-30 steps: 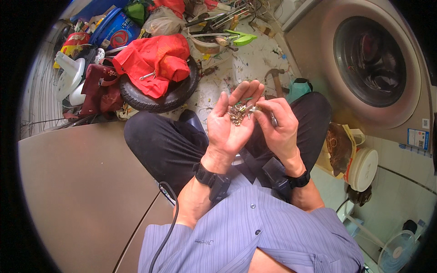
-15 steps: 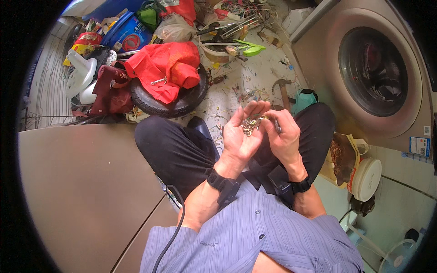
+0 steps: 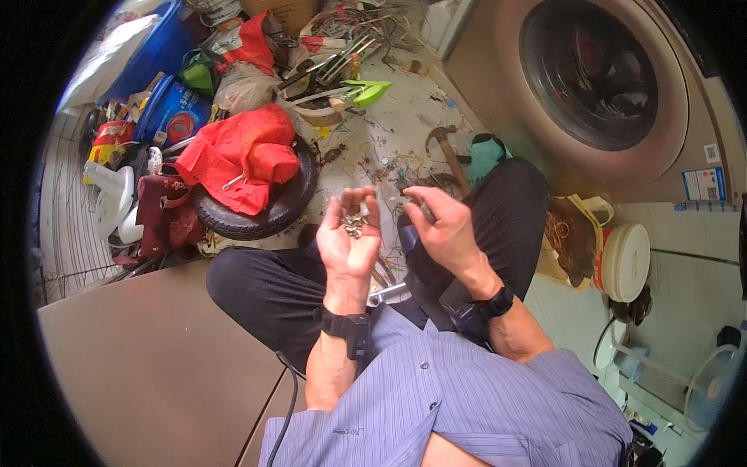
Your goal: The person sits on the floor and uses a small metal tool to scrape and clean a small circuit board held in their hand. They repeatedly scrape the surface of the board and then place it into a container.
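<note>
My left hand (image 3: 354, 241) is cupped palm up above my crossed legs. In its hollow lies a heap of small brass- and silver-coloured metal pieces (image 3: 354, 226), which look like little screws or fittings. A small whitish bit shows by the fingertips. To the right, apart from it, my right hand (image 3: 447, 229) is closed in a pinch, thumb against forefinger. Something small and greyish shows at those fingers, too little of it to name. Below the hands, part of a silver metal bar (image 3: 387, 293) shows between my legs.
A red cloth (image 3: 241, 159) with a wrench on it covers a black tyre (image 3: 292, 194) at left. A claw hammer (image 3: 450, 156) lies ahead among scattered wire scraps. The washing machine (image 3: 506, 101) stands at right, near a white-lidded bucket (image 3: 626, 263).
My right hand has drawn away from the left palm, leaving a gap between them. The left hand has shifted left with the metal pieces. The view has turned somewhat.
</note>
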A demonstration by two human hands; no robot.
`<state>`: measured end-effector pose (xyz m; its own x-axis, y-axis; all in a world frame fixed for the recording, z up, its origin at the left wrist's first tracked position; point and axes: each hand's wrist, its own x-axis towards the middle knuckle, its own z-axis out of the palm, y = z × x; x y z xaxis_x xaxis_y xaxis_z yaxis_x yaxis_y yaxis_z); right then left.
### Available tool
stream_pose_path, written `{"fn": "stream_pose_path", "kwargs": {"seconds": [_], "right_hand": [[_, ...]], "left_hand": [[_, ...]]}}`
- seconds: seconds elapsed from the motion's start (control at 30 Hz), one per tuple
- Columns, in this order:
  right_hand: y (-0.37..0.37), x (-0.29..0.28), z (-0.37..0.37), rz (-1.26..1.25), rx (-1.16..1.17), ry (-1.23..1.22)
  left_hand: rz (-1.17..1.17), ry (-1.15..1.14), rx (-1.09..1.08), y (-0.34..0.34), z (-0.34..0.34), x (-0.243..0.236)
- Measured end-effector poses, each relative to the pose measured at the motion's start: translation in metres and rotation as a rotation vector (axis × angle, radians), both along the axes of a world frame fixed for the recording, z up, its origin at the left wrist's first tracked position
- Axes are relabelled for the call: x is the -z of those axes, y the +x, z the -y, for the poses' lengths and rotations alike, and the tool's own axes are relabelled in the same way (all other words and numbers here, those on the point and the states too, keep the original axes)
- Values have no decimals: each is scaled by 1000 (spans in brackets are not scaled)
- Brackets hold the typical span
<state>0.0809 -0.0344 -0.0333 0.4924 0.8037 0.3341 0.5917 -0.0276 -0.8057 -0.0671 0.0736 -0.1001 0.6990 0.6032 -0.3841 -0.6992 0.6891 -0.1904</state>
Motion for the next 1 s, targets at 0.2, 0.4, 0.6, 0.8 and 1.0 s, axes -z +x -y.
{"fn": "stream_pose_path", "kwargs": {"seconds": [0.2, 0.4, 0.6, 0.8, 1.0], "right_hand": [[52, -74, 40, -126, 233, 15], [112, -92, 82, -119, 491, 75], [146, 55, 128, -52, 480, -292], [100, 223, 193, -121, 136, -816], [63, 311, 247, -245, 33, -1014]], "left_hand": [[131, 64, 60, -5, -19, -10], [-7, 208, 23, -9, -34, -36], [181, 147, 125, -2, -50, -77], [-1, 270, 204, 11, -78, -103], [-124, 393, 274, 29, -92, -111]]}}
